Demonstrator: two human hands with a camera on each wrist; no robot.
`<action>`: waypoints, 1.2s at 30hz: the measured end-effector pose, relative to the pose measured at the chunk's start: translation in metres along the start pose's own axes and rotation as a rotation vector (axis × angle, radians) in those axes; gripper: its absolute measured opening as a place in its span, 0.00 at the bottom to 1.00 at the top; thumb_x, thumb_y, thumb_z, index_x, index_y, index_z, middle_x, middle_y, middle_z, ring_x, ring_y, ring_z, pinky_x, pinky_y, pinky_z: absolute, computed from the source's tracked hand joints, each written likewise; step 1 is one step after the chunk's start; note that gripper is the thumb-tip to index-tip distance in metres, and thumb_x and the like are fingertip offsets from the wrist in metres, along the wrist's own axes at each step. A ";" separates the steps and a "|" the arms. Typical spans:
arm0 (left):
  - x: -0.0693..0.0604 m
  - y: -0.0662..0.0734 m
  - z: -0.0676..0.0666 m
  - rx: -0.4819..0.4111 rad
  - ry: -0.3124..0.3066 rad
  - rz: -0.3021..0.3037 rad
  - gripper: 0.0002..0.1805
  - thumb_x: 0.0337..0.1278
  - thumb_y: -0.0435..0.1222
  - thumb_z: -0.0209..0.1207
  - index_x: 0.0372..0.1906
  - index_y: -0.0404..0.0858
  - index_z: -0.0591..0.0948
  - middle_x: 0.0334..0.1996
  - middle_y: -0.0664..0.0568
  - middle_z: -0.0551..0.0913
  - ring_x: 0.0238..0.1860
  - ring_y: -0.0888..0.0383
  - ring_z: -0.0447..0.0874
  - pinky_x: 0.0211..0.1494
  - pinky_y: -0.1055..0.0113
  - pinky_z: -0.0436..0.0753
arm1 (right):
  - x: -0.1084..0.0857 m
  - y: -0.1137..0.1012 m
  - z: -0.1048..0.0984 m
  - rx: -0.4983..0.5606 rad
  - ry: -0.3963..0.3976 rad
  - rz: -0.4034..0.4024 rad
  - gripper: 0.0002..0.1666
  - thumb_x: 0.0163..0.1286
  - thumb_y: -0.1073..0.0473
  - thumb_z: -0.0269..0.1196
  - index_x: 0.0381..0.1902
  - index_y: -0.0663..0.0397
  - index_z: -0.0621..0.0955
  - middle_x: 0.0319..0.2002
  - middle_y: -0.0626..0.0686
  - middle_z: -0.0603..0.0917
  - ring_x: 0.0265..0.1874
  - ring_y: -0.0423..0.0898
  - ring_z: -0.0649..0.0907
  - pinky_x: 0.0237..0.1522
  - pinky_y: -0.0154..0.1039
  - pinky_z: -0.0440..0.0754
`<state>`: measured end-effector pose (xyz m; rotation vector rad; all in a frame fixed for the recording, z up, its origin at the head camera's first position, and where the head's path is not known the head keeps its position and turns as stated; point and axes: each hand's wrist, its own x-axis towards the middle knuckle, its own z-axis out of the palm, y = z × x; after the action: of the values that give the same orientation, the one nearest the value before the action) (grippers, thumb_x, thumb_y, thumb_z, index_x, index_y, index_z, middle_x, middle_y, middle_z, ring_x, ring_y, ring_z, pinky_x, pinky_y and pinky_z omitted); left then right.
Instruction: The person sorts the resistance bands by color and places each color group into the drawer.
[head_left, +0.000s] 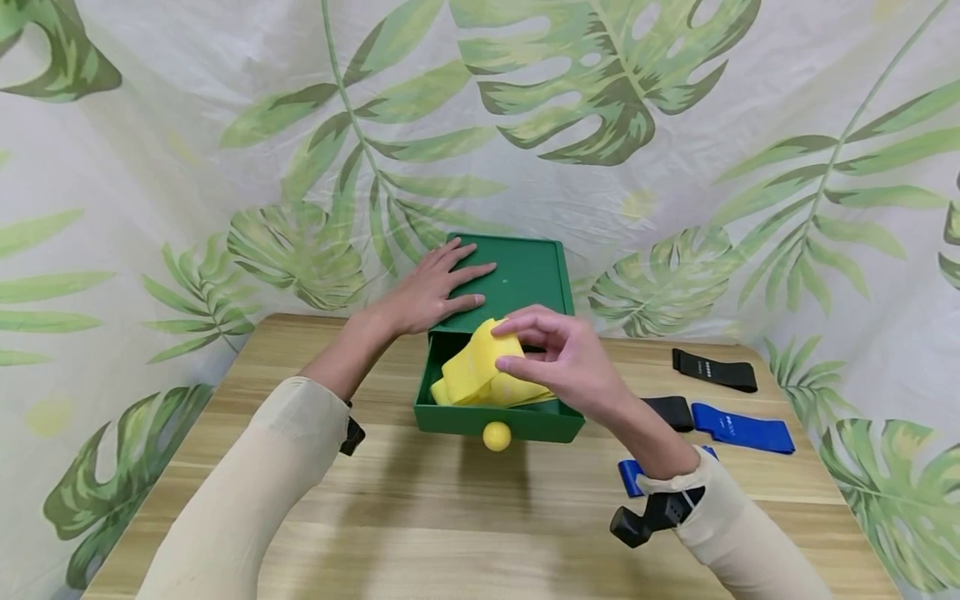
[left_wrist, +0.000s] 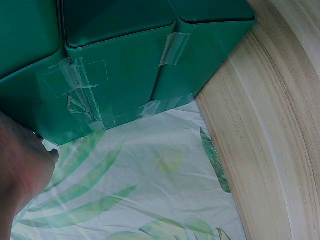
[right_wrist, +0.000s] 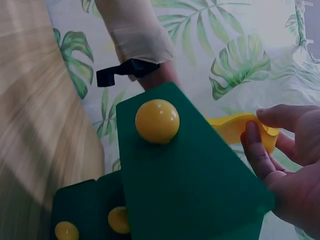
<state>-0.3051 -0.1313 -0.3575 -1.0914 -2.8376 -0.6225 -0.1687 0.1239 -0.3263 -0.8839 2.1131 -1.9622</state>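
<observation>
A green box [head_left: 517,275] has its front drawer [head_left: 465,419] pulled out, with a round yellow knob [head_left: 497,436]. Wide yellow bands [head_left: 472,367] lie in the drawer, one rising above its rim. My right hand [head_left: 573,358] pinches that raised band between thumb and fingers; the right wrist view shows the same hand [right_wrist: 295,160] gripping the yellow band [right_wrist: 232,128] behind the drawer front [right_wrist: 185,180]. My left hand [head_left: 435,292] rests on the box top with fingers spread. In the left wrist view, part of that hand [left_wrist: 25,165] is beside the green box [left_wrist: 125,65].
Black bands [head_left: 716,371] and blue bands [head_left: 742,427] lie on the right of the wooden table [head_left: 420,533]; one blue band is partly hidden by my right forearm. A leaf-patterned cloth [head_left: 420,108] hangs behind the table. Other yellow knobs [right_wrist: 66,230] show in the right wrist view.
</observation>
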 end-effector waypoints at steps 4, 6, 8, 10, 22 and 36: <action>0.000 0.000 0.000 0.004 -0.002 0.000 0.34 0.83 0.54 0.50 0.84 0.50 0.64 0.86 0.41 0.48 0.87 0.41 0.32 0.85 0.39 0.38 | -0.004 0.008 -0.007 -0.124 0.000 0.018 0.17 0.69 0.71 0.71 0.55 0.66 0.86 0.56 0.60 0.84 0.50 0.50 0.90 0.45 0.37 0.89; 0.000 -0.001 0.000 0.008 -0.002 -0.001 0.34 0.83 0.54 0.50 0.84 0.50 0.64 0.86 0.40 0.49 0.87 0.41 0.33 0.85 0.38 0.38 | -0.005 0.010 -0.010 -0.182 -0.004 0.015 0.17 0.68 0.72 0.72 0.54 0.66 0.86 0.55 0.61 0.84 0.50 0.51 0.90 0.46 0.36 0.89; 0.000 -0.001 0.000 0.010 -0.003 0.000 0.34 0.82 0.54 0.51 0.84 0.50 0.63 0.86 0.40 0.49 0.87 0.40 0.33 0.84 0.38 0.39 | -0.007 0.013 -0.013 -0.250 -0.006 0.000 0.17 0.66 0.72 0.73 0.53 0.66 0.87 0.54 0.61 0.84 0.48 0.51 0.90 0.47 0.36 0.89; 0.000 -0.001 0.000 0.010 -0.003 0.001 0.34 0.82 0.55 0.51 0.84 0.50 0.63 0.86 0.40 0.49 0.87 0.40 0.33 0.84 0.38 0.39 | -0.008 0.016 -0.015 -0.327 -0.005 -0.020 0.17 0.65 0.72 0.74 0.52 0.65 0.88 0.53 0.60 0.84 0.45 0.50 0.89 0.46 0.36 0.89; 0.001 -0.002 -0.001 0.013 -0.006 -0.003 0.34 0.83 0.54 0.51 0.85 0.50 0.63 0.86 0.41 0.48 0.87 0.41 0.32 0.85 0.39 0.39 | -0.011 0.022 -0.022 -0.664 -0.011 -0.095 0.17 0.64 0.66 0.78 0.51 0.59 0.89 0.50 0.54 0.86 0.41 0.46 0.85 0.42 0.38 0.90; 0.001 -0.003 0.001 0.019 -0.001 0.009 0.34 0.83 0.53 0.51 0.85 0.48 0.63 0.86 0.40 0.48 0.87 0.40 0.33 0.84 0.37 0.39 | -0.022 0.016 -0.033 -0.870 -0.007 -0.296 0.23 0.63 0.64 0.79 0.56 0.60 0.87 0.54 0.57 0.84 0.43 0.51 0.87 0.41 0.46 0.89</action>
<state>-0.3082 -0.1323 -0.3592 -1.1020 -2.8316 -0.5935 -0.1710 0.1632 -0.3429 -1.3664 3.0013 -1.0373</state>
